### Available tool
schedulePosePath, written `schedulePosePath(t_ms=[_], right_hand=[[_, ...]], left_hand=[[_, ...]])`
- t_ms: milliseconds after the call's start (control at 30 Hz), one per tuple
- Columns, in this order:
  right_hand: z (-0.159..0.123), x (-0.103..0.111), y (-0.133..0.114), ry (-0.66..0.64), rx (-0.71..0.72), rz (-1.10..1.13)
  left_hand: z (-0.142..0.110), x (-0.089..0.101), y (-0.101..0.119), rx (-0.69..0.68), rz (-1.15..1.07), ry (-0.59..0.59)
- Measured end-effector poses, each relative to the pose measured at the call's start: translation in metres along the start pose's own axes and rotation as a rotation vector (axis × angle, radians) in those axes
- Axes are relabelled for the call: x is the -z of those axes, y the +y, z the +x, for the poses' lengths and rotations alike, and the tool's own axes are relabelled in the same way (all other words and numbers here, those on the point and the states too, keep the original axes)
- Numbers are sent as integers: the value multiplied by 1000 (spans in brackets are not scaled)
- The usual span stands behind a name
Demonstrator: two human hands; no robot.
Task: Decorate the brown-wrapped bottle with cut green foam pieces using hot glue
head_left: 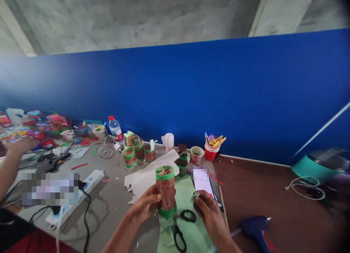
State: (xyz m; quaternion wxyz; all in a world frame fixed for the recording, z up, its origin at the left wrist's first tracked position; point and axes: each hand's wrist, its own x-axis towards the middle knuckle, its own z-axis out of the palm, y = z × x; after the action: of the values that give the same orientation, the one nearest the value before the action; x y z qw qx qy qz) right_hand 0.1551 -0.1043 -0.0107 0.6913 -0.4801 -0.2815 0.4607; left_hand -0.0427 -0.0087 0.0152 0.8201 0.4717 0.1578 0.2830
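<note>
My left hand (pixel 146 205) is wrapped round the side of a brown cylinder (pixel 166 191) with a green band at its top and bottom. It stands upright in the grip, and its top shows a brown inside. To the right, my right hand (pixel 206 209) pinches a small crumpled pale-green scrap (pixel 195 197), apart from the cylinder; its material is unclear. Below and between both hands, black-handled scissors (pixel 179 238) lie on a light-green sheet (pixel 195 231). A phone (pixel 202 182) with a lit screen rests just beyond my right hand.
Torn white paper (pixel 147 172) and smaller brown-green cylinders (pixel 129 158) stand behind. A red cup (pixel 211 151) holds plastic cutlery. A power strip (pixel 91 181) with cables lies left, near another person's hand (pixel 23 145). A blue glue gun (pixel 255 227) lies right, before a blue partition (pixel 175 92).
</note>
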Motion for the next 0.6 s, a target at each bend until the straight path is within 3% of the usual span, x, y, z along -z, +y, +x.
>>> schedulePosePath(t_ms=[233,600], right_hand=[[10,12,-1,108,9,93],[18,16,3,143,16,65]], left_hand=[[21,4,-24,41,-85,-20],[14,31,-35,133,-82,4]])
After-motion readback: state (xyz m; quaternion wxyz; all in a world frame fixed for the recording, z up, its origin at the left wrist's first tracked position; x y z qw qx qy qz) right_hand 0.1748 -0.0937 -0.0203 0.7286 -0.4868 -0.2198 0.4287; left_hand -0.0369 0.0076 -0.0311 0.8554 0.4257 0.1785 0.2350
